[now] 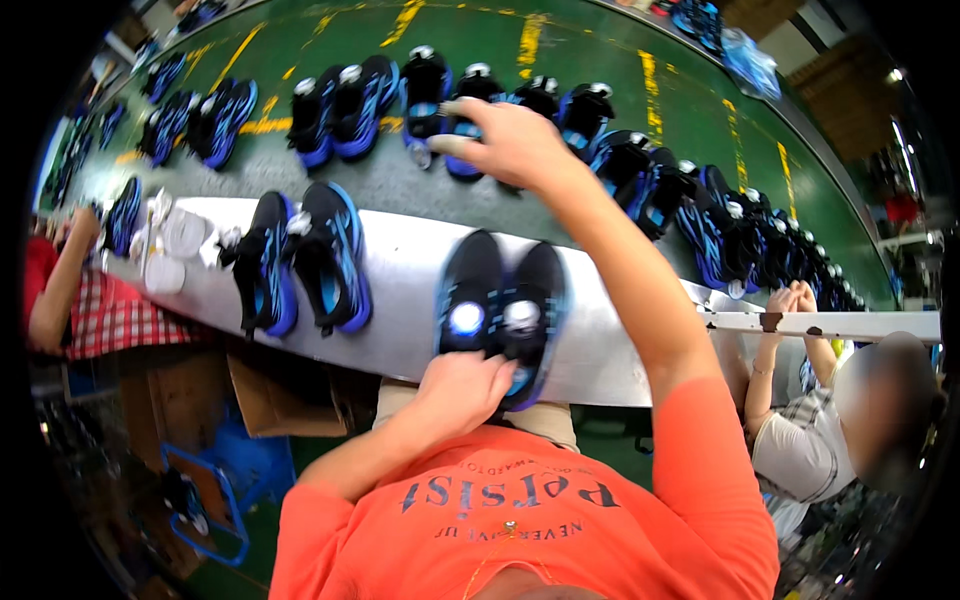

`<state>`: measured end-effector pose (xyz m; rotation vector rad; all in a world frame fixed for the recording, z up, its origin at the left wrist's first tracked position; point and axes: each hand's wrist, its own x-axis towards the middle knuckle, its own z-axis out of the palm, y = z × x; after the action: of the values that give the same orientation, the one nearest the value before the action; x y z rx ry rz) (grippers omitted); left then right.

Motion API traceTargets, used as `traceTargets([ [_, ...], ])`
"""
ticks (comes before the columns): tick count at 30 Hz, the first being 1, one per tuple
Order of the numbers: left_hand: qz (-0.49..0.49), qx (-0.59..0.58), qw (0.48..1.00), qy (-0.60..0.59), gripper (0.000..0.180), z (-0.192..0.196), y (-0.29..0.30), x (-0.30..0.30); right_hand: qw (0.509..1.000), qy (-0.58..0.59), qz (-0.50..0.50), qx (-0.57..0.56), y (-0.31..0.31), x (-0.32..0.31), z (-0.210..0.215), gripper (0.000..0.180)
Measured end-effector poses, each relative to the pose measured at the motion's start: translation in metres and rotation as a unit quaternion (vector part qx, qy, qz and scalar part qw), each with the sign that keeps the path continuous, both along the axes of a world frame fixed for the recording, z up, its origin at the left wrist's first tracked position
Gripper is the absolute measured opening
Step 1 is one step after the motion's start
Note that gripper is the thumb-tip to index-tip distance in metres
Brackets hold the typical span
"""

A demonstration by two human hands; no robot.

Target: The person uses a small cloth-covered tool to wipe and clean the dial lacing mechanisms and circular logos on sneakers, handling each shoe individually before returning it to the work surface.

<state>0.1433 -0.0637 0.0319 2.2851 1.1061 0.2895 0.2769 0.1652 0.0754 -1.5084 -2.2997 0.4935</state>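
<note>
A pair of black-and-blue sneakers [472, 275] lies in front of me on the metal work ledge, toes pointing away. Round, shiny white tags or discs sit at their laces. My left hand [455, 388] is closed at the heel end of this pair, its fingers at the shoe openings; the exact grip is partly hidden. My right hand [510, 140] reaches far forward over the green line, thumb and forefinger apart, with pale covers on the fingertips. Beneath and beside it stands a sneaker [465, 130] in a row of similar shoes. Nothing shows between those fingers.
Another sneaker pair [335, 260] stands on the ledge [400, 240] to the left, near white round pieces [183, 232]. Several shoe pairs line the green surface [590, 60]. One co-worker [110, 310] is at the left, another [805, 420] beyond a white bar [830, 324] at right.
</note>
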Motion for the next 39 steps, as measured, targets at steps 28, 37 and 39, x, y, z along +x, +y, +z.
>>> traceTargets([
  [28, 0.181, 0.104, 0.964, 0.166, 0.032, 0.092, 0.214, -0.056, 0.866, 0.443, -0.23, 0.026, -0.038, 0.158, 0.017, 0.031],
  [37, 0.144, 0.122, 0.957, 0.219, 0.034, -0.01, 0.312, -0.06, 0.949, 0.267, -0.17, 0.009, -0.163, 0.169, 0.056, 0.028],
  [39, 0.162, 0.076, 0.927, 0.329, 0.035, -0.038, 0.314, -0.063, 0.988, 0.078, -0.041, 0.128, -0.184, 0.141, 0.033, 0.029],
])
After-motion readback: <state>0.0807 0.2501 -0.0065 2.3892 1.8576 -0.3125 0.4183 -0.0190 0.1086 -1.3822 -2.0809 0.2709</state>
